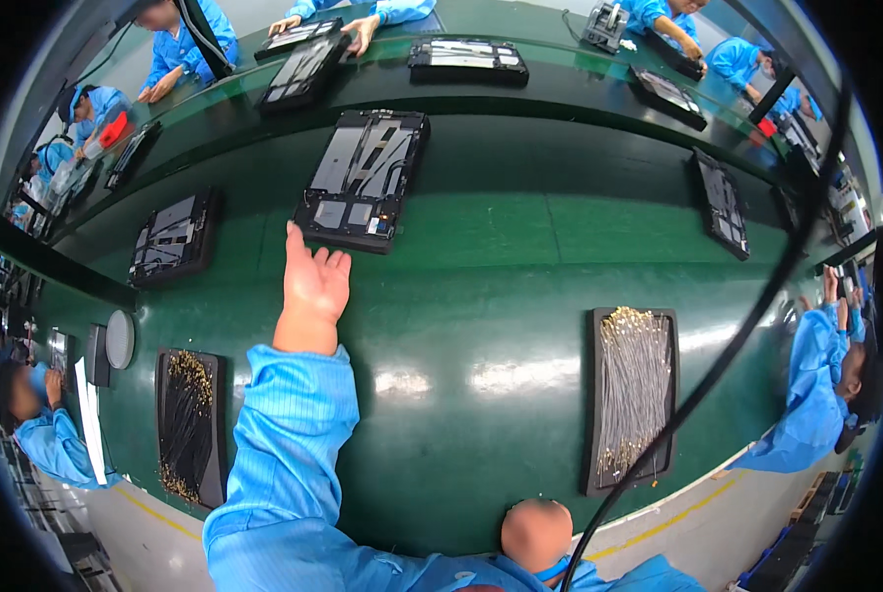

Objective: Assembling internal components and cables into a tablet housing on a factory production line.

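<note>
The big green belt [520, 296] carries a flat black panel [365, 178]. Its long side points away from the person. The left hand [313, 286] is open and empty, just below the panel's near edge. The right hand is not seen.

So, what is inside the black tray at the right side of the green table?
The black tray holds a dense bundle of thin grey cables with gold-coloured ends, laid lengthwise. They cover most of the tray floor, so anything beneath stays hidden.
</note>
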Tool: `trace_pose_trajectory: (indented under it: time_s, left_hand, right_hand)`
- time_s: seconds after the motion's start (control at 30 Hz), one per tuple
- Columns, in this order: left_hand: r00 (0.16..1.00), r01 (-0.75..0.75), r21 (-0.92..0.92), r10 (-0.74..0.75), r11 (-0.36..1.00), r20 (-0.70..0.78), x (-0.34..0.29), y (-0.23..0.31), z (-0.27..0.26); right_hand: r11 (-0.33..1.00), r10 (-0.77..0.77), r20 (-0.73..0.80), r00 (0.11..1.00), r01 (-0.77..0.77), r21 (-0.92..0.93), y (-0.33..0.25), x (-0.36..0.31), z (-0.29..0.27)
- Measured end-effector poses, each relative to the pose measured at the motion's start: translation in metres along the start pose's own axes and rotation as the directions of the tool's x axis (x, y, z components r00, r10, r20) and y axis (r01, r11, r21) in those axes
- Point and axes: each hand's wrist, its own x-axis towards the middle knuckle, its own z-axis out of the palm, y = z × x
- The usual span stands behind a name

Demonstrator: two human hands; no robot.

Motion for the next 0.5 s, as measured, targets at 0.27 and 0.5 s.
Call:
trace_pose_trajectory:
  time_s: [0.27,0.5]
  left_hand:
    - [0.997,0.070,0.147,-0.063,0.987,-0.052,0.043,-0.009,0.008]
    - [0.955,-0.273,0.100,0.257,0.957,0.148,-0.028,0.001,0.012]
  right_hand:
    - [0.973,-0.199,0.053,0.978,0.204,-0.110,0.004,0.016,-0.016]
    - [0.979,-0.176,0.193,0.965,0.193,-0.071,0.001,0.002,-0.022]
